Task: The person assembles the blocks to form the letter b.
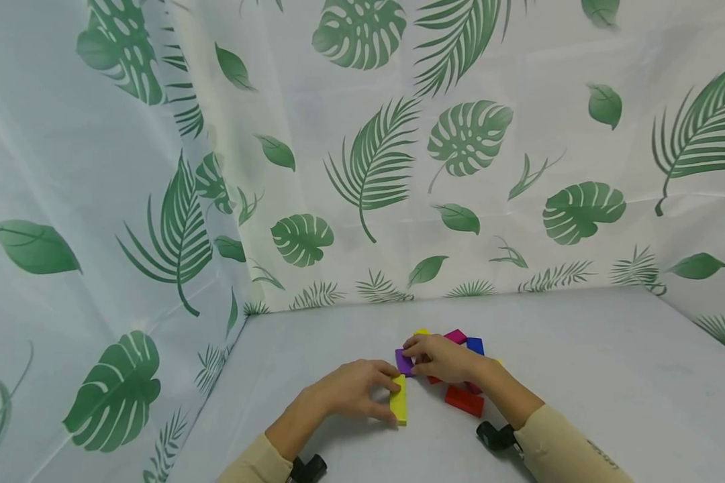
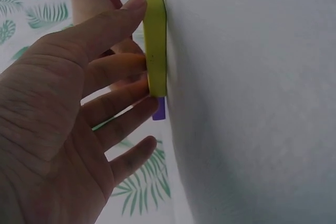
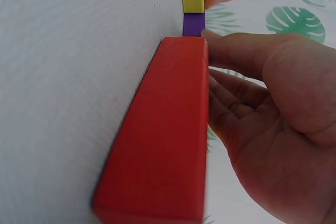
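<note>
A yellow block (image 1: pixel 399 406) lies flat on the table, and my left hand (image 1: pixel 358 389) grips it, thumb near its closer end and fingers along its side. The left wrist view shows the thumb against the top of this yellow block (image 2: pixel 156 45). At its far end sits a purple block (image 1: pixel 403 362), which my right hand (image 1: pixel 444 357) pinches between thumb and fingers. Within the right wrist view the purple block (image 3: pixel 193 24) is mostly covered by a red block (image 3: pixel 163 124) in front. That red block (image 1: pixel 464 401) lies by itself below the right hand.
Around and behind the right hand lie more blocks: a blue one (image 1: pixel 475 345), a pink one (image 1: pixel 456 336) and a yellow one (image 1: pixel 421 331), some partly hidden. The white table (image 1: pixel 556 355) meets a leaf-patterned curtain (image 1: pixel 507 221) at the back and left.
</note>
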Motion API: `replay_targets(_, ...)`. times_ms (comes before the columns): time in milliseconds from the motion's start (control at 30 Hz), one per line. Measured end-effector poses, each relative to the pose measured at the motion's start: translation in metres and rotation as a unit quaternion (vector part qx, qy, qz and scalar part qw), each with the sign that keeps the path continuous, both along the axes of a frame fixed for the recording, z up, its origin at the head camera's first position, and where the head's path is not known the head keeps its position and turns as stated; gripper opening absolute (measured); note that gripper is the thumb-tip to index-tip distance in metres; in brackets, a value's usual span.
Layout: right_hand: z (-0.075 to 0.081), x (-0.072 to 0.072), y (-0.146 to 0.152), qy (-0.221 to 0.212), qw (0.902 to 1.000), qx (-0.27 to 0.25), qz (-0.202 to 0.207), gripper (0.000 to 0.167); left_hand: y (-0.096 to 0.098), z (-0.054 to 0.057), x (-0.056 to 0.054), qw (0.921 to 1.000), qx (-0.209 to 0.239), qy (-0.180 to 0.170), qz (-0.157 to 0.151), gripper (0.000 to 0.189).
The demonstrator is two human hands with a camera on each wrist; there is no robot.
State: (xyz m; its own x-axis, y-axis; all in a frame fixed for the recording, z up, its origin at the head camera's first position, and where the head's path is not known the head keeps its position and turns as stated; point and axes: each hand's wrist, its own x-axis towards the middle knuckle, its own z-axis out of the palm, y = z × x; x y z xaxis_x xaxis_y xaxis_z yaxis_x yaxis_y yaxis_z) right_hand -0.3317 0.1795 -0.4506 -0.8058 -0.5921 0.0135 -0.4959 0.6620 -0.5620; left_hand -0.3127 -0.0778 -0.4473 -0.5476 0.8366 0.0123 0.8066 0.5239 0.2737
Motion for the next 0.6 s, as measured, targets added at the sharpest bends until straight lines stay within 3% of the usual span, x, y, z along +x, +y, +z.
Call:
replay_targets(300,0.0005,0.0014,-0.0009,-0.009,0.9999,-0.011,0.008,0.035,-0.0009,0.0003,0.0006,1.0000,0.003,-0.002,-0.006,0.057)
replay_targets(600,0.0006,0.0031,-0.0056,-0.003,0.9997,-0.014,0.018,0.029,-0.0017,0.0030,0.0031,0.9999,-0.003,0.006,0.007,0.056)
